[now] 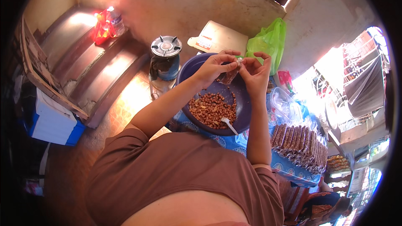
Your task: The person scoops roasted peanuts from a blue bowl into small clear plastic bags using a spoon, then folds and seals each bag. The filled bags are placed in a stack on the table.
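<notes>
My left hand [220, 64] and my right hand [256, 69] meet over the far side of a purple plastic basin [243, 100]. Between their fingertips they pinch the gathered top of a small clear plastic bag [230, 76], which hangs down with reddish-brown contents. Brown peanuts [209, 108] with some pale flakes lie in the near left part of the basin. A white plastic spoon [229, 125] rests on them, its handle toward the basin's near rim. To the right, many filled slim clear packets [298, 146] are piled in rows on a table with a blue patterned cloth [292, 167].
A gas burner on a small cylinder [166, 50] stands left of the basin. Behind are a cardboard box [223, 36] and a green plastic bag [267, 45]. A clear plastic container [284, 103] sits at right. Steps [94, 81] rise at left; another person [326, 207] is at lower right.
</notes>
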